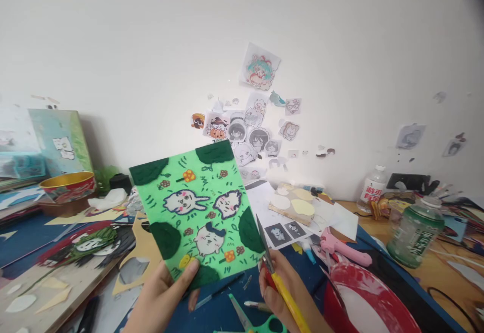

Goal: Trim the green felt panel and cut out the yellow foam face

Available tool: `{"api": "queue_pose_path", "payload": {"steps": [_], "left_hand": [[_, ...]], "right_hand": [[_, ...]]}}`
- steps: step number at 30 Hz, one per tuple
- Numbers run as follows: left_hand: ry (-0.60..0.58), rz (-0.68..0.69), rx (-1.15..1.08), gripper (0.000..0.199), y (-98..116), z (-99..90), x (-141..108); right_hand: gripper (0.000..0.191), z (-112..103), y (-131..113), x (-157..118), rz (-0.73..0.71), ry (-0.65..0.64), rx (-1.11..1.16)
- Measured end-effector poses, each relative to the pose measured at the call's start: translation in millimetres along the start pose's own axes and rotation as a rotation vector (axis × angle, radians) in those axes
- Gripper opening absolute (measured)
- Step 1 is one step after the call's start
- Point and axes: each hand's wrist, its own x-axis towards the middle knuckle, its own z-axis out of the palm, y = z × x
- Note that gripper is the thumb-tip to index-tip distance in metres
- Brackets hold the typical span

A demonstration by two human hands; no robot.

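A light green sheet (206, 179) with dark green corner patches, flowers and white cartoon animals is held up in front of me, tilted slightly. My left hand (166, 292) grips its bottom left corner, thumb on the front and fingers behind. My right hand (283, 285) is closed around scissors (282, 292) with yellow and red handles. The dark blades point upward beside the sheet's lower right edge; whether they touch it cannot be made out.
Green-handled scissors (264, 326) and pens lie below the sheet. To the right are a red bowl (333, 303), a pink glue gun (344, 247) and a green bottle (416, 232). A gold-rimmed bowl (68, 186) and paper scraps are left.
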Motion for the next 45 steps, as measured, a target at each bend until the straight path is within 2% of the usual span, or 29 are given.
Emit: {"api": "queue_pose_path", "payload": {"steps": [5, 9, 12, 16, 21, 25, 28, 32, 34, 38, 43, 45], "left_hand": [[0.024, 0.024, 0.07, 0.041, -6.4, -1.8, 1.7], [-0.025, 0.063, 0.092, 0.037, -8.3, -3.0, 1.5], [-0.006, 0.079, 0.083, 0.039, -5.8, -2.5, -0.3], [-0.035, 0.053, 0.109, 0.04, -4.3, -2.8, -1.1], [-0.058, 0.055, 0.096, 0.037, -11.0, -4.5, 1.4], [-0.057, 0.073, 0.128, 0.044, -18.0, -6.6, 2.5], [-0.043, 0.071, 0.171, 0.048, -20.8, -8.2, 2.4], [0.024, 0.042, 0.196, 0.049, -18.2, -8.1, 2.3], [0.053, 0.04, 0.178, 0.048, -14.9, -6.9, 2.2], [0.063, 0.026, 0.139, 0.048, -11.4, -4.9, 1.7], [0.063, 0.032, 0.111, 0.045, -20.3, -3.7, 1.5], [0.064, 0.036, 0.099, 0.044, -23.3, -2.7, 0.8]], "right_hand": [[0.057, 0.7, 6.4, 2.4, -0.003, -0.01, 0.051], [0.052, -6.5, 13.8, 7.6, 0.061, -0.044, 0.088], [0.046, -11.4, 16.3, 8.8, 0.093, -0.064, 0.034], [0.041, -10.4, 8.2, 3.6, 0.082, -0.058, -0.025], [0.046, -3.6, -1.0, -0.9, 0.088, 0.007, -0.024], [0.05, -1.8, -4.0, -2.8, 0.091, 0.019, -0.012], [0.048, -3.7, -5.1, -4.0, 0.064, 0.038, -0.042], [0.045, -7.6, 3.0, -0.6, 0.079, -0.063, -0.039], [0.049, -7.7, 10.1, 2.9, 0.048, -0.08, -0.002], [0.061, -2.1, 19.3, 7.9, 0.006, 0.001, 0.113], [0.052, 5.8, 20.3, 9.9, -0.042, 0.05, 0.114], [0.054, 6.4, 20.4, 10.9, -0.082, 0.065, 0.093]]}}
